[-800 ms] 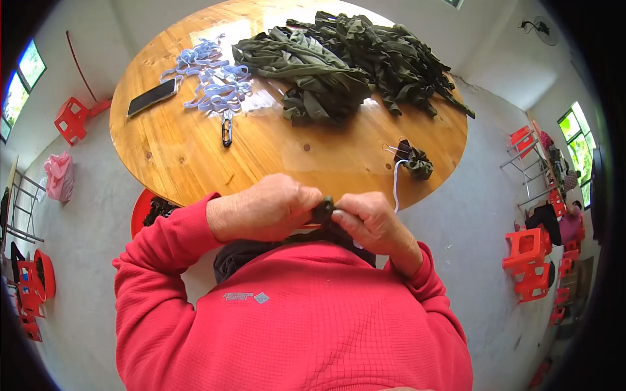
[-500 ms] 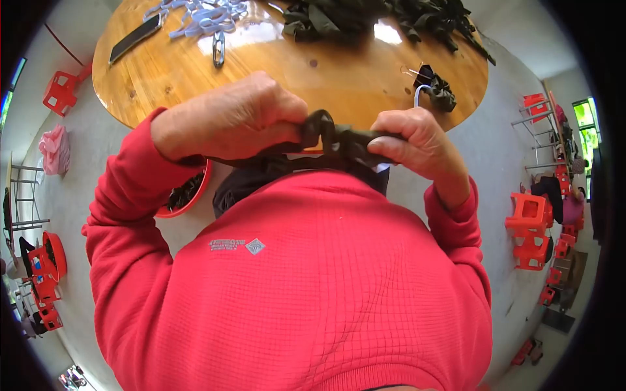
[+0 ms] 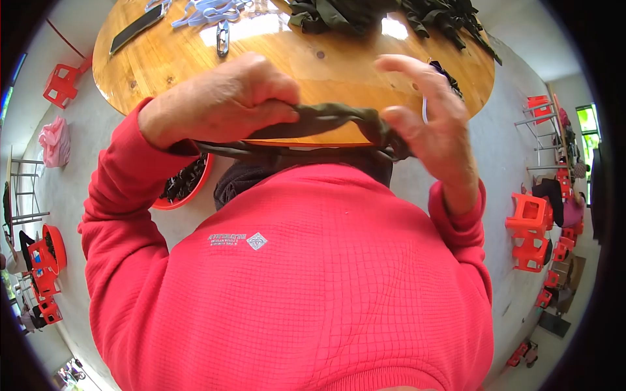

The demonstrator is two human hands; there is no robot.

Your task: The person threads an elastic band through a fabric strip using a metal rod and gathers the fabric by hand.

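A twisted dark green fabric strip stretches in front of my chest, over the near edge of the table. My left hand is closed in a fist around its left end. At the other end, my right hand has its fingers spread, with the thumb close beside the strip; whether it touches cannot be made out. A further dark length of fabric hangs below, across my lap. Partly hidden behind my right hand is a small dark gathered cloth piece.
On the wooden table lie a phone, thread snips, pale elastic bands and a dark green cloth pile. A red basin of dark pieces stands below left. Red stools are at both sides.
My right hand has let go of the fabric and opened, rising slightly. The bunched strip is now drawn out longer between the hands. My left hand keeps its grip, shifted slightly up and left.
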